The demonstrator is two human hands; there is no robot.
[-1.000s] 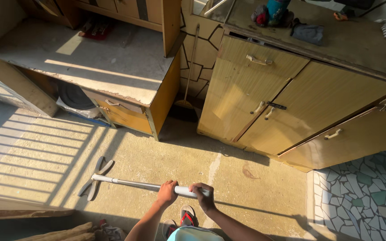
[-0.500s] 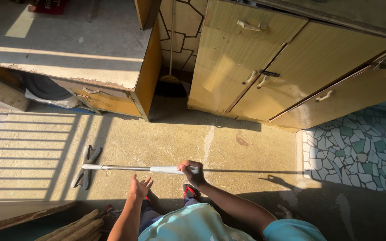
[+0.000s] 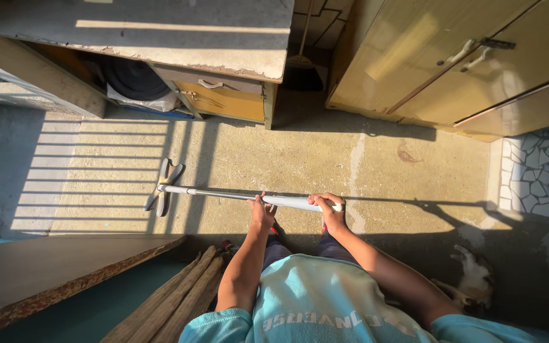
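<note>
2 hands grip 1 long-handled floor wiper [image 3: 223, 194], whose pole runs almost level across the view, head pointing left and resting on the sunlit concrete floor [image 3: 274, 155]. Left hand [image 3: 262, 211] has its fingers curled shut around the pale grip; right hand [image 3: 329, 213] wraps the pole's near end, fingers closed tight around it.

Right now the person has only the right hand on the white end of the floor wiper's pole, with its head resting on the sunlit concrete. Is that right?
Not quite. In the head view both hands grip the pole: the left hand and the right hand on its white end. The wiper head does rest on the sunlit concrete floor.
</note>
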